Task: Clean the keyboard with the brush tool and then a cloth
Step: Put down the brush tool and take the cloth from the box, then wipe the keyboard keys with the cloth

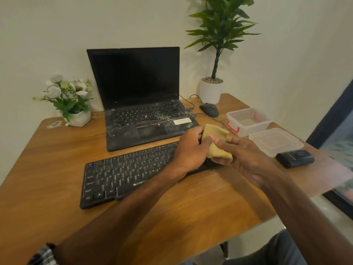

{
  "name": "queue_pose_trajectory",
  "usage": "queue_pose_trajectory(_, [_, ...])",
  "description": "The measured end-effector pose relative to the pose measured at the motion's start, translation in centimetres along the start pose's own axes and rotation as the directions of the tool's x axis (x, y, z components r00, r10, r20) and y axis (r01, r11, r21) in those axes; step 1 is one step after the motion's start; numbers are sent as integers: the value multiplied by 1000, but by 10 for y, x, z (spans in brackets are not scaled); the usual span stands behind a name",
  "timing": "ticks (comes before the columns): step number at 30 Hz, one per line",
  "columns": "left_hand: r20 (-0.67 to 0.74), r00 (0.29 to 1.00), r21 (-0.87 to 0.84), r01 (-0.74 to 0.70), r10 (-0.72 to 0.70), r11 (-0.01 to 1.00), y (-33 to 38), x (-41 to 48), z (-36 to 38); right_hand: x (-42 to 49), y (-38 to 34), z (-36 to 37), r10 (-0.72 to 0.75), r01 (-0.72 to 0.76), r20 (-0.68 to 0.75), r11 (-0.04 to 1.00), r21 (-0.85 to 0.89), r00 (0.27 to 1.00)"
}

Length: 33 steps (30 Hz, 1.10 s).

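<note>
A black external keyboard [122,173] lies at an angle on the wooden table [47,159], in front of an open black laptop [137,96]. Both my hands hold a folded tan cloth [215,142] just above the keyboard's right end. My left hand [191,150] grips the cloth's left side, its wrist over the keys. From the right, my right hand [246,159] pinches the cloth with thumb and fingers. The keyboard's right end is hidden behind my hands. I see no brush tool.
A clear plastic box [248,121] with red clips and its lid [277,141] sit at the right, with a small black device [295,158] beside them. A mouse [209,109], a potted plant [211,90] and a flower pot [78,117] stand at the back. Crumbs dot the table.
</note>
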<state>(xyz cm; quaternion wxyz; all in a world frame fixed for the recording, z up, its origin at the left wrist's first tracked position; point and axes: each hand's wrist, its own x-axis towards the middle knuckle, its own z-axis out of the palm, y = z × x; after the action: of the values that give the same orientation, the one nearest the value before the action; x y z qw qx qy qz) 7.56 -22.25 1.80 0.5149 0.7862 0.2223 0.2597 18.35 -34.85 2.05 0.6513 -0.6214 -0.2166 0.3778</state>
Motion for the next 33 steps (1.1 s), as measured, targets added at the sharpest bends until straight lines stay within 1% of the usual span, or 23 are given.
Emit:
queue_pose_trajectory(4, [-17, 1000, 43, -24, 24, 999, 0, -2, -11, 6, -2, 6, 13, -14, 56, 1000, 16, 998])
queue_pose_trajectory(7, [-6, 1000, 81, -24, 25, 996, -5, -1, -27, 10, -4, 19, 43, -41, 129, 999, -17, 991])
queue_pose_trajectory(10, [8, 1000, 153, -19, 18, 988, -17, -4, -52, 17, -4, 38, 29, -20, 176, 999, -48, 984])
queue_pose_trajectory(11, [13, 1000, 193, -26, 24, 981, -24, -6, -64, 20, -4, 46, 16, -1, 176, 996, -84, 984])
queue_pose_trajectory(13, [12, 999, 320, -51, 50, 946, -39, -13, -89, 27, -8, 59, -39, 73, 138, 967, -246, 990])
queue_pose_trajectory(15, [18, 999, 490, -53, 51, 870, -50, -27, -120, 37, -13, 71, -125, 161, 111, 893, -421, 986])
queue_pose_trajectory(17, [53, 999, 624, -29, -5, 781, -60, -46, -151, 48, -16, 85, -209, 260, 155, 798, -544, 965])
queue_pose_trajectory(18, [68, 996, 669, -5, -55, 744, -65, -55, -165, 54, -17, 92, -250, 318, 196, 727, -609, 948])
queue_pose_trajectory(19, [73, 991, 702, 28, -111, 712, -70, -63, -178, 59, -18, 101, -286, 377, 247, 635, -675, 926])
queue_pose_trajectory(21, [80, 973, 743, 87, -218, 663, -81, -79, -201, 68, -19, 120, -311, 466, 356, 448, -763, 881])
queue_pose_trajectory(23, [105, 953, 734, 120, -285, 669, -92, -94, -219, 75, -16, 142, -288, 528, 447, 354, -772, 847])
queue_pose_trajectory(25, [134, 943, 713, 121, -304, 690, -102, -105, -232, 83, -8, 163, -255, 568, 511, 273, -776, 821])
queue_pose_trajectory(27, [141, 942, 684, 129, -304, 718, -108, -113, -241, 89, 0, 181, -243, 590, 543, 212, -779, 804])
queue_pose_trajectory(30, [149, 942, 595, 157, -300, 788, -112, -118, -250, 94, 4, 205, -245, 639, 593, 202, -742, 767])
queue_pose_trajectory(33, [137, 940, 544, 192, -312, 817, -115, -119, -256, 94, 8, 226, -209, 699, 667, 207, -685, 716])
